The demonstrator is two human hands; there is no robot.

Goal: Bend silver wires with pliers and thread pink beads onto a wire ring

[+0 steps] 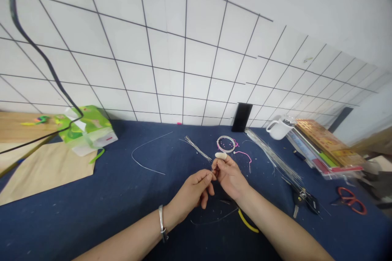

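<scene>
My left hand [196, 189] and my right hand [230, 176] meet above the blue cloth. Between them runs a thin wire [214, 168], pinched by the fingers of both. A white cover [221, 155] sits on a fingertip of my right hand. Just beyond the hands lie a round white ring [226, 144] with small pink beads and a pink beaded strand [245, 155]. A short bundle of wires [197, 148] rests behind my left hand. Yellow-handled pliers [248, 222] lie partly hidden beneath my right forearm.
At left are a curved wire [143, 164], a green bag [88, 124] and brown paper [52, 167]. Rightward lie long wires [272, 153], keys [298, 202], red scissors [351, 200], a white mug [279, 129] and stacked books [324, 147]. A black slab [241, 117] leans on the wall.
</scene>
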